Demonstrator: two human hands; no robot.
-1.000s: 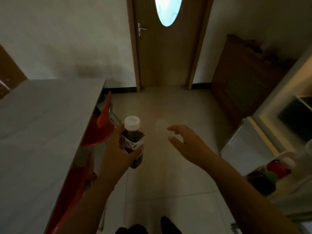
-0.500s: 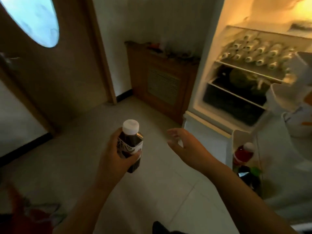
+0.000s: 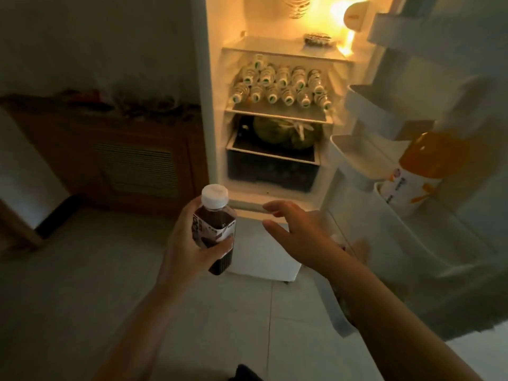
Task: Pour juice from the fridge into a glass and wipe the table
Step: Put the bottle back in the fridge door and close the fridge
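Left hand: fingers wrapped round the middle of the dark juice bottle. It is held upright in mid-air with the white cap on. Right hand: fingers spread wide and holding nothing, stretched toward the fridge's lower front edge without touching it.

The bottle is out of the fridge, in front of it and above the floor.

Change: the head has swung round. A second ago the view faced the desk and the room door; half a second ago the fridge was at the right edge. Now the lit, open fridge sits square ahead with its door swung out to the right. Both hands kept the same pose throughout, the same grip on the bottle and the same open right hand.

My read: the fetch is done and the right hand is probably going for the door to close it. Pouring and wiping haven't started, and neither glass nor desk is in frame.

Around the fridge:
- A row of small bottles lies on the middle shelf.
- An orange bottle stands in the door rack.
- A wooden cabinet sits to the left.
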